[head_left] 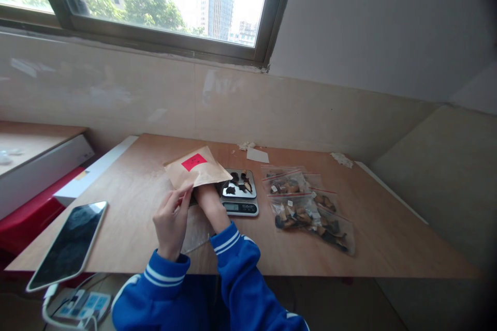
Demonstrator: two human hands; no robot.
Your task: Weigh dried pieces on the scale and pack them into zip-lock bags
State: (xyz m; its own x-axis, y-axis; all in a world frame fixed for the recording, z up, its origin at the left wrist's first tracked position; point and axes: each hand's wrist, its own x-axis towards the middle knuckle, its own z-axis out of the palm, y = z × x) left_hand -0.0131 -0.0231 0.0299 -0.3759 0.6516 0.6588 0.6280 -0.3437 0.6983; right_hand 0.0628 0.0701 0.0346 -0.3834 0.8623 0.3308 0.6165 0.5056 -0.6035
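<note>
A brown paper bag (212, 165) with a red label is tilted over the table. My left hand (171, 222) is closed, pinching the near edge of its mouth between thumb and fingers. My right hand (209, 200) reaches into the bag, so its fingers are hidden. Just right of the bag stands a small digital kitchen scale (241, 209) with a lit display. Several dark dried pieces (244, 185) lie on its plate, which the bag partly covers. A clear plastic bag (196, 238) lies flat beneath my wrists.
Several clear zip bags (298, 212) of dried brown pieces lie right of the scale. At the back are a white card (257, 155) and crumpled tissue (246, 146). A tablet (72, 243) sits at the left edge, its cable running to a power strip (83, 304) below.
</note>
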